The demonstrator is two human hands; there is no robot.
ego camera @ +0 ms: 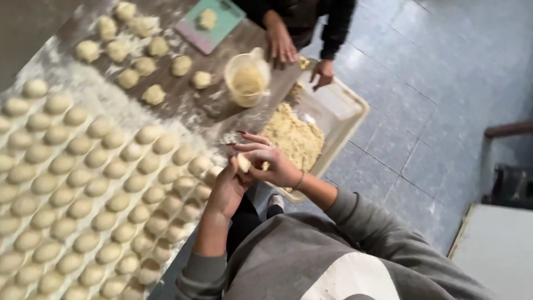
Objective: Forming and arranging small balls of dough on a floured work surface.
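Head view: the left hand (pixel 226 189) cups a small pale dough piece (pixel 243 162) from below, fingers curled against it, while the right hand (pixel 270 162) pinches it from above, its other fingers spread, just above the flour-dusted worktop (pixel 183 105) edge, beside rows of rounded dough balls (pixel 105 183).

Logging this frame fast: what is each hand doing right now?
Left hand: closed around a small piece of dough.
Right hand: pinching the same piece of dough, some fingers extended.
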